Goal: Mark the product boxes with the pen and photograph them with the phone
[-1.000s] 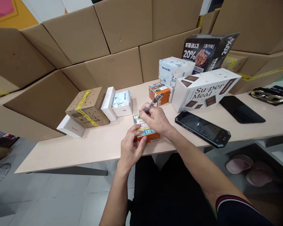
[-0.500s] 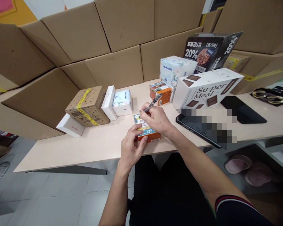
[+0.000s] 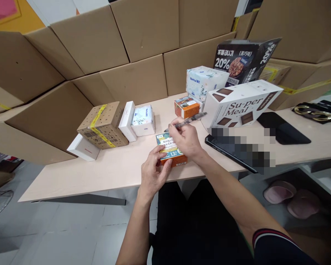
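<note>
A small carton (image 3: pixel 173 154) with a blue and yellow printed top and orange side lies near the table's front edge. My left hand (image 3: pixel 155 167) grips its left end, thumb on the front side and fingers on the top. Over the far right part of the carton, my right hand (image 3: pixel 185 138) is closed around a pen (image 3: pixel 193 119). The pen is tilted low, its tip just above the carton's far edge; whether it touches, I cannot tell. A second orange carton (image 3: pixel 190 109) stands behind my right hand.
Left on the table (image 3: pixel 110 173) are a taped brown box (image 3: pixel 102 123), white boxes (image 3: pixel 84 147) and a tissue pack (image 3: pixel 143 121). At right stand a Su-per Meal box (image 3: pixel 242 105), another tissue pack (image 3: pixel 204 82) and a black carton (image 3: pixel 237 62). A dark phone-like device (image 3: pixel 226 149) lies nearer.
The pen has swung from steep to nearly flat, its back end pointing right. My right hand has shifted slightly right, showing more of the carton's top. My left hand stays on the carton.
</note>
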Motion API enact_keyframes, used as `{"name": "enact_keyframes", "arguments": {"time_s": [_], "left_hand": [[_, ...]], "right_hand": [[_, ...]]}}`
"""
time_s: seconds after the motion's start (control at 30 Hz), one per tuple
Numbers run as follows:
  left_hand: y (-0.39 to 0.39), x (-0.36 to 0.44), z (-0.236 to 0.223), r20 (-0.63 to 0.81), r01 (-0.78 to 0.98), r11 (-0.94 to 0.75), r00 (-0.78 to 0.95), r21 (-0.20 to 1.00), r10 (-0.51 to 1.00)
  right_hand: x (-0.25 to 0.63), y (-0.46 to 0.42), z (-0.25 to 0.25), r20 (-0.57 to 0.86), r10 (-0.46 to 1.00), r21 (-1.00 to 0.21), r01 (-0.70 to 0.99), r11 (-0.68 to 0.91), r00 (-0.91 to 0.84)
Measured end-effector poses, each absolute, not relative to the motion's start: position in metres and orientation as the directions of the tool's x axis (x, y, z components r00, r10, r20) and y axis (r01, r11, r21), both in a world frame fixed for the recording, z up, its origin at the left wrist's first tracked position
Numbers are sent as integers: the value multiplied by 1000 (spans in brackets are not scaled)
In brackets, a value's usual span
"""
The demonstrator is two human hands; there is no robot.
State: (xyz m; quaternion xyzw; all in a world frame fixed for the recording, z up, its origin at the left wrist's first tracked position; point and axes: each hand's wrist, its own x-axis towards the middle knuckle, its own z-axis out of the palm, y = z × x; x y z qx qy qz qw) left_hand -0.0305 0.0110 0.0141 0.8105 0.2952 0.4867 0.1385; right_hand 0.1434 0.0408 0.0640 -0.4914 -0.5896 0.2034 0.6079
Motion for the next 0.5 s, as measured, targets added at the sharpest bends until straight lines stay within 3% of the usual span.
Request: {"name": "enact_keyframes", "arguments": {"time_s": [0.13,0.23,0.37,0.43,0.5], "left_hand": [[12,-30,13,711,360,-784,341,506,615],[13,-29,11,712,388,-776,329,498,621],[15,-28,10,718,435,-758,297,486,630],[16,-28,10,714,445,-750,289,489,637],[16,-28,10,715,439,-752,290,491,636]], "right_hand": [[162,33,57,626,685,-770,435,467,372],[183,17,52,682,685,-640,665,386,258],[198,-5,45,459,888,-268,949,166,-25],[197,-10,43,332,940,-102,988,118,-78],[192,-11,43,253,963,-19,994,106,-98]]}}
